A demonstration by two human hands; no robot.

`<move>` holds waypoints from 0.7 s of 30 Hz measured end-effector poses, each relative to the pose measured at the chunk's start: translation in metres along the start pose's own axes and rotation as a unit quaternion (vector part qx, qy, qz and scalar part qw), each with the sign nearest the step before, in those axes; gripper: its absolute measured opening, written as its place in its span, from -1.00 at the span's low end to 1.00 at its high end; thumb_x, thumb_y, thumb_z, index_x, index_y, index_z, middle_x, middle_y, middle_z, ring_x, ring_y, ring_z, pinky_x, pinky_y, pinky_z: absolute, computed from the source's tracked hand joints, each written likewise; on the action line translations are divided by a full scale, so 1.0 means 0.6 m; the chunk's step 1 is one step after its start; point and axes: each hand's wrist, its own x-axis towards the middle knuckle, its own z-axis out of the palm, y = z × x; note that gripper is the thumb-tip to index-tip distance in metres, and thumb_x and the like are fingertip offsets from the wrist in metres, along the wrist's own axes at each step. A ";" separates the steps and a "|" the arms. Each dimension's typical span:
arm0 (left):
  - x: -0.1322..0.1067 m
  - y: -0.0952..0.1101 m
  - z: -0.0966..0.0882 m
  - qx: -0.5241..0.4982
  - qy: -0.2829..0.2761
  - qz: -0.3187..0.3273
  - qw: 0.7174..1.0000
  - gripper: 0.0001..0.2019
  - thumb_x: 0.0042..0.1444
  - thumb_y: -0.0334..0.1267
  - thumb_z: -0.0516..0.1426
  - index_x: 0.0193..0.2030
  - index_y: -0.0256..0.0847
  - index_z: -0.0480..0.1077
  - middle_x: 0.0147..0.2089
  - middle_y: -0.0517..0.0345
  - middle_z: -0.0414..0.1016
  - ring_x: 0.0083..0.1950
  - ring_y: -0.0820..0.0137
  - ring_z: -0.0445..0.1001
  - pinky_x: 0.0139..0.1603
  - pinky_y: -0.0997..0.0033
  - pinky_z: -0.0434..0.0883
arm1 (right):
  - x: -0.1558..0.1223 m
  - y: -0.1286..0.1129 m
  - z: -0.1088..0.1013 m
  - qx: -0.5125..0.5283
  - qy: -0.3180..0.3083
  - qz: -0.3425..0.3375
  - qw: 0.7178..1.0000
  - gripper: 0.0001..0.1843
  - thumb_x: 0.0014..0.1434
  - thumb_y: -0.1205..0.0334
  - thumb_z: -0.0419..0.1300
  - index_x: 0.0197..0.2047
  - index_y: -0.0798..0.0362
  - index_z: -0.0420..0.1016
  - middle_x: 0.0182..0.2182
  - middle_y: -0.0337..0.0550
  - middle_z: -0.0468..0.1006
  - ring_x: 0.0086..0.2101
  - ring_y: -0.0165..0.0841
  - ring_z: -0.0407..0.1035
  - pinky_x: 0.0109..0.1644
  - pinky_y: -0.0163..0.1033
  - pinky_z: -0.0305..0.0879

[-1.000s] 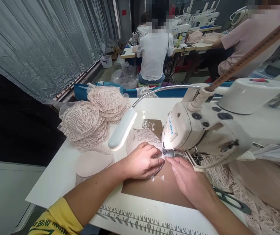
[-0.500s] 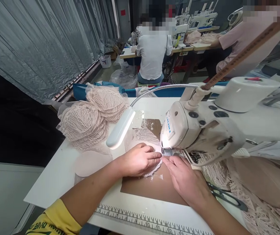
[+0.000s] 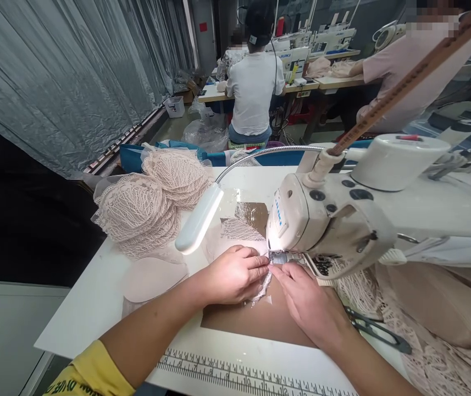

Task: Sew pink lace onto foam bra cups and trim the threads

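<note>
On lace pc (image 3: 241, 230), L fingers (image 3: 256, 263) half-open

White table (image 3: 82, 308), lace stacks (image 3: 134, 206), brown sheet (image 3: 251, 325), ruler scale (image 3: 235, 374).

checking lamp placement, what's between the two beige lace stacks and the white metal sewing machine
In the head view, a slim white lamp on a bendy silver neck, with a shiny brown patch nearer the machine.

openwork lace cloth (image 3: 241, 230), smooth glossy sewing machine (image 3: 293, 220), ribbed metal lamp neck (image 3: 284, 148), smooth tabletop (image 3: 82, 313), crinkled sheeny curtain (image 3: 74, 66)
</note>
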 end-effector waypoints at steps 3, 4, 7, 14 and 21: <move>0.003 0.001 0.004 -0.004 0.000 -0.008 1.000 -0.63 0.29 -0.20 -0.05 0.12 -0.31 0.35 0.16 -0.05 0.40 0.09 0.20 0.32 0.07 0.19 0.31 | 0.000 -0.001 0.002 -0.014 -0.004 0.009 1.000 -0.52 0.12 0.52 -0.02 -0.01 0.02 0.56 -0.28 -0.12 0.61 -0.39 -0.35 0.42 -0.30 -0.26 0.28; 0.004 0.001 0.005 -0.005 0.001 -0.011 1.000 -0.63 0.29 -0.20 -0.05 0.12 -0.32 0.35 0.16 -0.05 0.40 0.08 0.19 0.32 0.06 0.19 0.31 | 0.000 -0.001 0.003 -0.019 -0.004 0.015 1.000 -0.52 0.13 0.52 -0.02 -0.01 0.01 0.56 -0.29 -0.12 0.61 -0.40 -0.35 0.42 -0.30 -0.25 0.28; 0.005 0.001 0.006 -0.007 0.004 -0.017 1.000 -0.62 0.28 -0.18 -0.04 0.12 -0.35 0.35 0.17 -0.06 0.39 0.08 0.18 0.32 0.07 0.19 0.30 | -0.002 -0.001 0.005 -0.028 -0.003 0.030 0.999 -0.53 0.14 0.50 -0.01 -0.01 -0.02 0.56 -0.28 -0.11 0.61 -0.44 -0.35 0.42 -0.31 -0.24 0.29; -0.008 -0.008 -0.014 -0.060 -0.006 -0.013 0.998 -0.60 0.14 0.01 0.12 -0.03 -0.26 0.42 0.08 -0.04 0.43 0.07 0.21 0.35 0.09 0.22 0.29 | -0.015 0.009 0.009 -0.018 -0.038 0.058 0.997 -0.55 0.20 0.38 -0.02 0.04 -0.07 0.54 -0.28 -0.04 0.61 -0.54 -0.35 0.40 -0.49 -0.26 0.26; -0.010 -0.006 -0.023 -0.088 -0.026 0.008 0.996 -0.82 0.13 -0.15 0.15 -0.22 -0.22 0.43 0.02 0.04 0.46 0.05 0.28 0.37 0.12 0.26 0.26 | -0.012 0.007 0.001 0.035 -0.020 0.044 0.998 -0.60 0.26 0.33 -0.05 0.02 0.02 0.53 -0.30 -0.06 0.62 -0.40 -0.31 0.48 -0.41 -0.27 0.32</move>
